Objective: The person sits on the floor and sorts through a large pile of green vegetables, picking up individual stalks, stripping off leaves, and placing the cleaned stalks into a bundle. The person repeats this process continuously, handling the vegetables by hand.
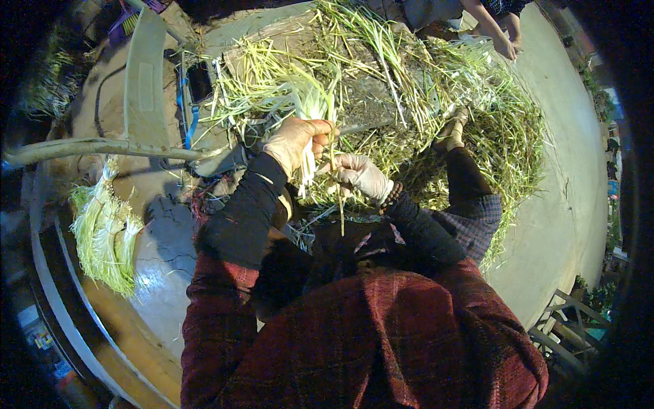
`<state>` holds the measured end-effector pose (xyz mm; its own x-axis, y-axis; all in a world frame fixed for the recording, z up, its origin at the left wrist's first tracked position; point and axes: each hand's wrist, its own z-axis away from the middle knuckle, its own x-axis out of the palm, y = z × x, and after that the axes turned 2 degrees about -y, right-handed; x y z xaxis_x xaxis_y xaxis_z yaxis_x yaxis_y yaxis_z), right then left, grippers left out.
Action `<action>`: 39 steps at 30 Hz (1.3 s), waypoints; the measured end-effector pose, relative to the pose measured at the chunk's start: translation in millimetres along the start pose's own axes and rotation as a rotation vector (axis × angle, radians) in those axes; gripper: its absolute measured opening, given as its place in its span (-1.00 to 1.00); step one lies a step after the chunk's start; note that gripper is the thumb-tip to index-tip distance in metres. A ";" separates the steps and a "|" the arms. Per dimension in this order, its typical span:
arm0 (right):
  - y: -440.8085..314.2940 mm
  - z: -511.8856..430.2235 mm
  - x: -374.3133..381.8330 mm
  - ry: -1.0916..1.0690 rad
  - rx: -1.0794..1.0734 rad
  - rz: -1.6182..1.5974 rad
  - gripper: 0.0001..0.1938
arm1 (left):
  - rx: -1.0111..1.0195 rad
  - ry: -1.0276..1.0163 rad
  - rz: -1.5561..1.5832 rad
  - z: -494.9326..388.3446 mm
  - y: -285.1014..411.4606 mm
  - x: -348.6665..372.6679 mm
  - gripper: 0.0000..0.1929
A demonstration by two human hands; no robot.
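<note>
My left hand [299,140] grips a bunch of long green leafy stalks [310,99] with white lower ends, possibly chives or spring onions. The white ends [307,166] stick out below the fist, and the leaves fan out above it. A thin straw-coloured strip [342,212] runs upright along the right side of the bunch. Between the thumb and fingers of my right hand [360,175], which looks gloved, the strip is pinched just below the left fist. A string of brown beads [392,195] circles the right wrist.
Loose stalks and trimmings [506,143] lie heaped ahead and to the right. Several tied bundles [106,230] rest on the floor at left, near a metal-framed chair [146,92]. A phone [199,82] lies beyond the chair. Another person's hands [507,47] are at the heap's far right.
</note>
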<state>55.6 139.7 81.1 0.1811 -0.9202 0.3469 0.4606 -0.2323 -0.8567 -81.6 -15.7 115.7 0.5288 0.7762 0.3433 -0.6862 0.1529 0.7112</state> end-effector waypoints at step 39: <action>-40.6 -42.5 -6.2 0.145 -0.161 0.076 -0.76 | 0.166 0.060 0.076 8.2 33.2 -1.0 -0.70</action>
<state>-1.2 141.4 97.5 0.0776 -0.9701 0.2300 0.3035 -0.1968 -0.9323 -100.9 -16.4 144.0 0.4445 0.8175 0.3663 -0.6288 -0.0065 0.7775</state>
